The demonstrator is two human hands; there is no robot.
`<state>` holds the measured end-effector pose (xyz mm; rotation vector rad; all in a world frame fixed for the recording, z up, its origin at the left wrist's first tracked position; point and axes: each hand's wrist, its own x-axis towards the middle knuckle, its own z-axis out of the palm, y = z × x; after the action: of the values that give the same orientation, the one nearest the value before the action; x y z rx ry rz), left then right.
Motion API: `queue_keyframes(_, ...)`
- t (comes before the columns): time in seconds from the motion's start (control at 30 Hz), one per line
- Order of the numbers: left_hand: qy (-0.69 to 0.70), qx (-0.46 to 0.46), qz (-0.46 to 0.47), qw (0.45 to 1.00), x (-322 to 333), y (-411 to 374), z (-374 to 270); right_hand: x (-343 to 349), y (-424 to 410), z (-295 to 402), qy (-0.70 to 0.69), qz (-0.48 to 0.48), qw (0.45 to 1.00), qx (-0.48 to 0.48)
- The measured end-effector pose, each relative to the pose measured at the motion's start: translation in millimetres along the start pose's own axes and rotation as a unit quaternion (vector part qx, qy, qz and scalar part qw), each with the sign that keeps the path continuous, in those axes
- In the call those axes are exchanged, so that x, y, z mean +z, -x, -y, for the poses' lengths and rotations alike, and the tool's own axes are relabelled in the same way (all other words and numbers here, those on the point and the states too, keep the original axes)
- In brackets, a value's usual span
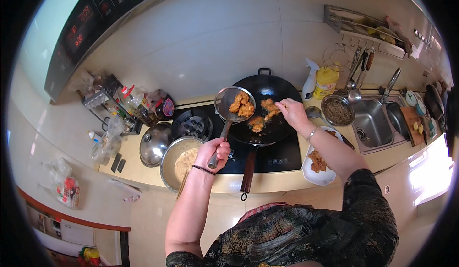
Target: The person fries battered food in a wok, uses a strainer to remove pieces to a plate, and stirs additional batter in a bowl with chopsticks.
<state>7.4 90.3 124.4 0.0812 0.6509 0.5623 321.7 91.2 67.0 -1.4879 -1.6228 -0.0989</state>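
Observation:
My left hand [216, 152] grips the handle of a metal mesh skimmer [224, 114], with browned fried pieces [242, 105] in its bowl, over the left side of a black wok [265, 87]. Over the wok's right side, my right hand [292, 113] has its fingers closed at a fried piece [270, 109]; whether it holds the piece directly or by a thin utensil is hidden. Another fried piece [256, 123] lies in bubbling oil. The wok's wooden handle [249, 172] points towards me. A white plate [321, 178] with fried pieces is partly under my right forearm.
A metal bowl of batter [186, 159] with chopsticks [182, 186] and a domed lid [155, 145] are left of the wok. On the right are a ladle [313, 112], a bowl of dark strands [337, 111], a spray bottle [310, 80], a yellow jug [326, 82] and a sink [374, 123].

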Motion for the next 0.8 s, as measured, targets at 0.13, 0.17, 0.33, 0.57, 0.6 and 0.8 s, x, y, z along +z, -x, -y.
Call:
queue_keyframes(0.13,-0.041,0.006,-0.036,0.998,1.2,-10.0,3.4,-28.6,-16.1,20.9,0.011,0.003,0.997,-0.075)
queue_keyframes(0.17,-0.032,-0.007,-0.032,0.999,1.3,-12.6,5.1,-30.6,-19.3,22.0,0.011,-0.009,0.997,-0.076)
queue_keyframes(0.33,0.009,-0.064,0.001,0.998,5.2,-24.4,6.8,-23.5,-31.1,33.4,-0.044,-0.070,0.994,-0.074)
queue_keyframes(0.57,0.106,-0.112,0.070,0.985,-9.2,-40.7,13.0,-7.4,-28.3,52.1,-0.157,0.002,0.985,-0.077)
queue_keyframes(0.6,0.116,-0.114,0.080,0.983,-11.4,-41.8,13.8,-8.0,-28.5,51.5,-0.186,0.013,0.981,-0.062)
queue_keyframes(0.8,0.181,-0.123,0.133,0.967,-15.3,-20.6,25.8,-50.7,-22.6,24.2,-0.249,-0.072,0.963,0.079)
